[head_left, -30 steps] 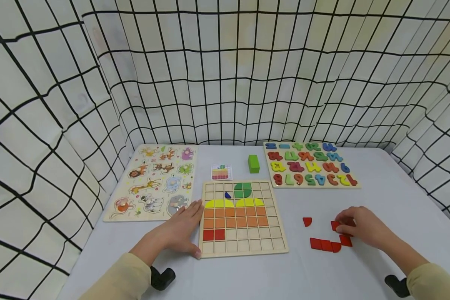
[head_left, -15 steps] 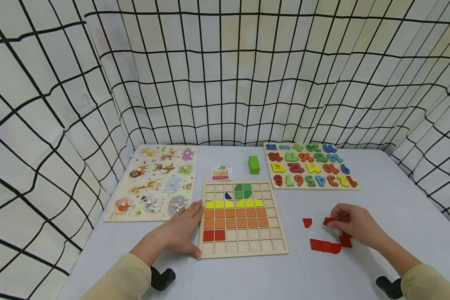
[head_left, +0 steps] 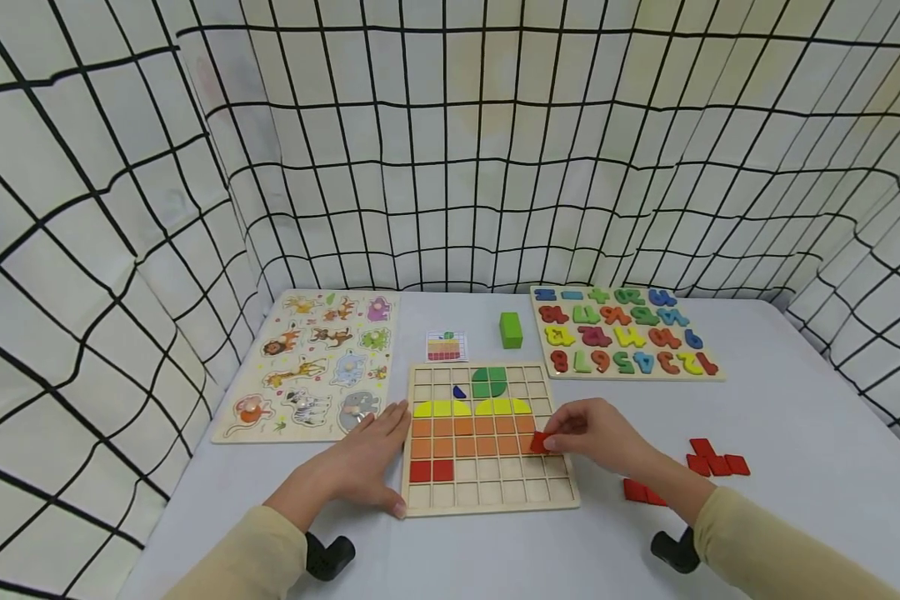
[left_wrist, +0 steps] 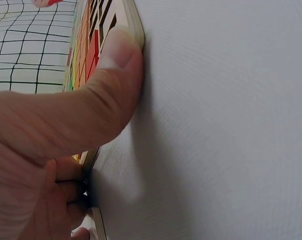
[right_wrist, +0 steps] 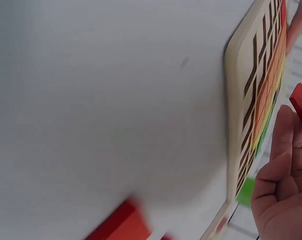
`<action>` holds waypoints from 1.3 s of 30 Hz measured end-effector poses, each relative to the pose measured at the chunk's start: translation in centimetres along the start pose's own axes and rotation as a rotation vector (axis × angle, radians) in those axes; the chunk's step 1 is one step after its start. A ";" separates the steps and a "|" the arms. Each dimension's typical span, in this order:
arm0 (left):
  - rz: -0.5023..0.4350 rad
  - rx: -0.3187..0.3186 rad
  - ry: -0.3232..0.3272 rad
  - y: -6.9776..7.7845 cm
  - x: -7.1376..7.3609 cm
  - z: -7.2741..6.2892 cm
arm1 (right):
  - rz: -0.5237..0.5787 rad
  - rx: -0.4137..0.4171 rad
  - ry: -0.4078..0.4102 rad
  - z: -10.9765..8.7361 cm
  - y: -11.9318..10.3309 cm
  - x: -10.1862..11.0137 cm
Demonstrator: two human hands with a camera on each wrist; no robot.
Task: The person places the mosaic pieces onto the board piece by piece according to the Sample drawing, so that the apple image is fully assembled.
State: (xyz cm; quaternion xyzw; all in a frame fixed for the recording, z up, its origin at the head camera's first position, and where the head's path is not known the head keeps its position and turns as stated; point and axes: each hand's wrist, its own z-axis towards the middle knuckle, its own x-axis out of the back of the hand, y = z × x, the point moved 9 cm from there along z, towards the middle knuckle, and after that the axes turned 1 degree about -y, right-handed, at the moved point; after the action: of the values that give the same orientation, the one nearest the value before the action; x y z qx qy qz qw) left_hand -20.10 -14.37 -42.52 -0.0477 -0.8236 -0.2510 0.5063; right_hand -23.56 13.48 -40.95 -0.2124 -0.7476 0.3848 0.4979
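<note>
A red square tile (head_left: pixel 538 442) is pinched between the thumb and fingers of my right hand (head_left: pixel 600 435), over the right part of the wooden grid board (head_left: pixel 512 497). In the right wrist view the red tile (right_wrist: pixel 300 96) shows at the fingertips. My left hand (head_left: pixel 363 460) lies along the board's left edge with fingers extended; in the left wrist view its thumb (left_wrist: pixel 118 52) presses on the board's near corner. The board bears two red squares (head_left: pixel 431 471) below orange rows (head_left: pixel 465 447), yellow arcs (head_left: pixel 442 408), green pieces (head_left: pixel 489 382) and a small blue piece (head_left: pixel 459 392).
Several loose red tiles (head_left: pixel 712 459) lie at the right, more red pieces (head_left: pixel 637 491) partly under my forearm. Behind the board are a picture card (head_left: pixel 446 346) and green block (head_left: pixel 511 331). An animal puzzle (head_left: pixel 311 392) stands left, a number puzzle (head_left: pixel 607 372) back right.
My right hand has lifted a red tile from the loose group and carried it left to the board. Tiles it covered now show; the lone rounded red piece is hidden. My left hand stays put.
</note>
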 end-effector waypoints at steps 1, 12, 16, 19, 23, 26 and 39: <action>-0.001 0.002 -0.001 0.0 0.0 0.0 | -0.001 0.004 -0.013 0.4 -0.4 -0.7; 0.011 -0.001 0.003 0.0 -0.1 0.1 | -0.093 0.064 -0.110 2.9 -4.6 -7.0; 0.010 -0.003 0.001 0.0 -0.1 0.1 | -0.116 0.095 -0.125 3.1 -5.7 -8.1; 0.005 -0.005 0.001 0.0 0.0 0.1 | -0.137 0.104 -0.125 3.2 -6.2 -8.5; 0.004 -0.011 0.003 0.2 0.1 0.0 | -0.188 0.104 -0.113 3.1 -6.7 -8.8; 0.004 -0.024 0.006 0.4 0.2 -0.1 | -0.245 0.105 -0.101 3.1 -6.8 -9.0; 0.002 -0.026 0.008 0.4 0.2 -0.2 | -0.334 0.150 -0.090 3.1 -7.5 -9.4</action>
State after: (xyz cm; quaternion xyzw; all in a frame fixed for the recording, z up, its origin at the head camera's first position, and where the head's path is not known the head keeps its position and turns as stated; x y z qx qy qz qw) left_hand -19.88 -14.14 -42.10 -0.0540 -0.8183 -0.2613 0.5091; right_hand -21.97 1.19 -41.11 -0.0300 -0.7632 0.3606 0.5353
